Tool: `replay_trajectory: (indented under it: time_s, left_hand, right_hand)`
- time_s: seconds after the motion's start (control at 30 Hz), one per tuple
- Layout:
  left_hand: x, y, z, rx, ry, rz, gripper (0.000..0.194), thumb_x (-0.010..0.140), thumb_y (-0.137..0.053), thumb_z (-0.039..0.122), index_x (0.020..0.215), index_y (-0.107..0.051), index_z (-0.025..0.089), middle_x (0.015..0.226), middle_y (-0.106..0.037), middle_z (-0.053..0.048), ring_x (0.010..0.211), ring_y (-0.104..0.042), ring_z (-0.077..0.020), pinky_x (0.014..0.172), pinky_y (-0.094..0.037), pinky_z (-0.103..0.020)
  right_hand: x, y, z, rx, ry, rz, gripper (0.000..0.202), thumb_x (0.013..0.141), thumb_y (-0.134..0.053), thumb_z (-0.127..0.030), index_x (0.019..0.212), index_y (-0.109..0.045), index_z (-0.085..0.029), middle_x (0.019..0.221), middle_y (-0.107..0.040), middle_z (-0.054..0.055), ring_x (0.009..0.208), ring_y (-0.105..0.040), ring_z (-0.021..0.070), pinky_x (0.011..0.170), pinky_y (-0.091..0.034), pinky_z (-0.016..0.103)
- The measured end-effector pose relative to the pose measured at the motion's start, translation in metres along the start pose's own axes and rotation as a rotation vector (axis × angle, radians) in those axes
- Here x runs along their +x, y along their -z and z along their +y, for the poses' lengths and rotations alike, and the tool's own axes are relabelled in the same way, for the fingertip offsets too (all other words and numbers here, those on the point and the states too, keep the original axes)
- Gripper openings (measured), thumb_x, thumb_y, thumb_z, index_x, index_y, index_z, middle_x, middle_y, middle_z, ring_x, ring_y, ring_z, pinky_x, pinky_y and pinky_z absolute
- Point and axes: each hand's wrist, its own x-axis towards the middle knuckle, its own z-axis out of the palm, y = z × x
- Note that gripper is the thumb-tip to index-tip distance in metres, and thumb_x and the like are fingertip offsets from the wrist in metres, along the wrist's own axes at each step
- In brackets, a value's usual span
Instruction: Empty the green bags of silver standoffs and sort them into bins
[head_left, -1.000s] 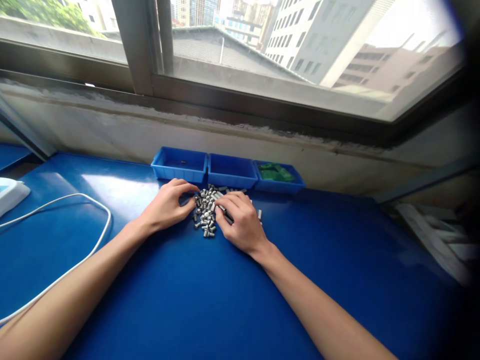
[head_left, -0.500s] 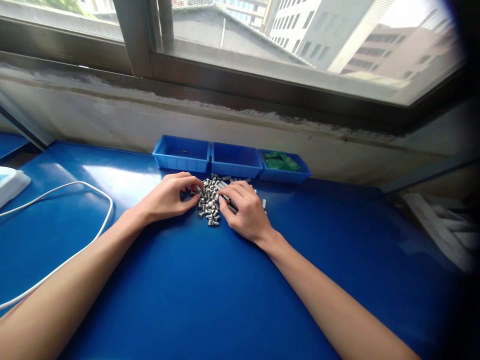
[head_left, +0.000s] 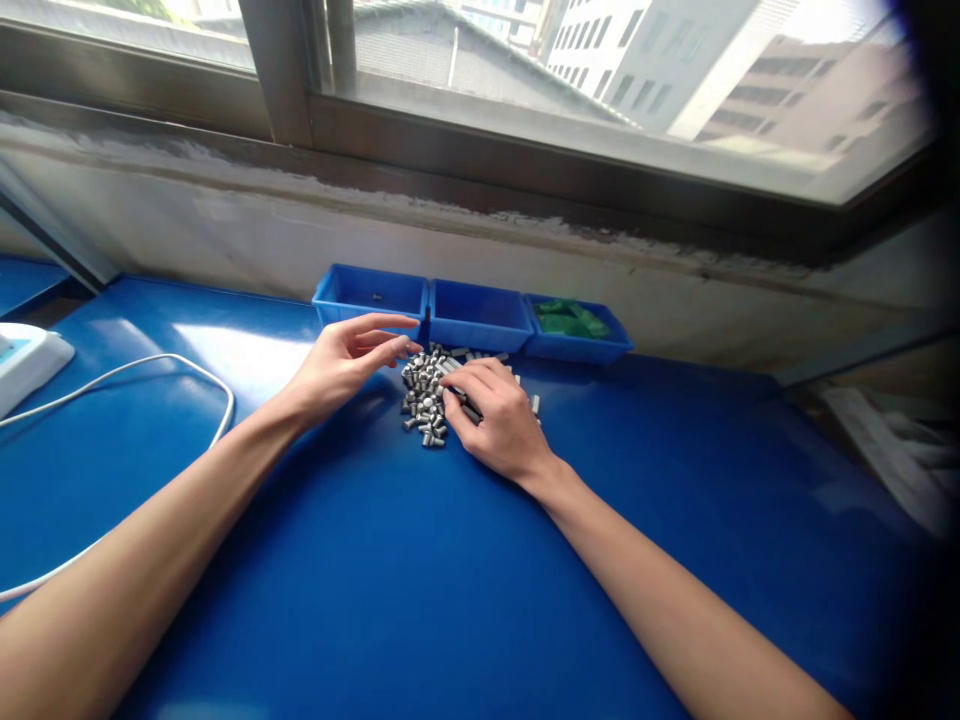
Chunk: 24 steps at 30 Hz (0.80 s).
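Observation:
A pile of small silvery metal pieces [head_left: 425, 390] lies on the blue table [head_left: 420, 560], some short and round-headed, others longer. My left hand [head_left: 352, 362] is raised at the pile's upper left, before the left bin; its thumb and fingers point right, with a small piece seemingly pinched at the tips. My right hand [head_left: 496, 415] curls over the pile's right side, and dark and silvery cylinders show between its thumb and fingers. Behind the pile stand a left blue bin [head_left: 367, 310] with one small piece inside, a middle blue bin [head_left: 476, 335], and a right blue bin [head_left: 574, 348] holding green material [head_left: 570, 318].
A white cable [head_left: 180, 357] curves over the table's left side near a white device [head_left: 34, 360]. A wall and window frame [head_left: 525, 165] rise behind the bins. Pale objects [head_left: 892, 450] lie beyond the table at the right.
My left hand has lifted from the pile's left edge and moved up toward the left bin, its fingers straighter. My right hand stays over the pile. The view has shifted slightly.

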Motion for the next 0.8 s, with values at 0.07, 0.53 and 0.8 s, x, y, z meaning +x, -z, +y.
replay_trajectory:
  time_s: [0.07, 0.53, 0.8]
  left_hand:
    - [0.0, -0.003, 0.0, -0.147, 0.031, -0.014, 0.048, 0.082, -0.08, 0.046, 0.12, -0.071, 0.019, 0.103, -0.078, -0.01, 0.099, -0.071, -0.0212, 0.089, -0.053, -0.031]
    - [0.01, -0.003, -0.009, -0.217, 0.062, 0.186, 0.036, 0.073, -0.087, 0.041, 0.097, -0.077, 0.016, 0.095, -0.079, -0.008, 0.071, -0.064, -0.0117, 0.065, -0.046, -0.023]
    - [0.023, -0.004, -0.003, -0.33, -0.127, 0.355, 0.037, 0.075, -0.085, 0.04, 0.104, -0.078, 0.017, 0.108, -0.077, -0.009, 0.101, -0.073, -0.0209, 0.098, -0.054, -0.034]
  right_hand:
    - [0.0, 0.0, 0.0, -0.004, 0.005, 0.0, 0.015, 0.091, -0.059, -0.012, 0.099, -0.068, -0.02, 0.097, -0.074, 0.008, 0.097, -0.064, 0.0263, 0.09, -0.053, 0.044]
    - [0.0, 0.0, 0.001, -0.018, -0.033, -0.008, 0.013, 0.092, -0.06, -0.015, 0.101, -0.068, -0.02, 0.101, -0.074, 0.008, 0.102, -0.063, 0.0273, 0.092, -0.052, 0.047]
    - [0.001, 0.001, 0.0, -0.001, -0.027, -0.01, 0.014, 0.092, -0.059, -0.013, 0.1, -0.069, -0.02, 0.1, -0.074, 0.008, 0.102, -0.063, 0.0267, 0.093, -0.052, 0.046]
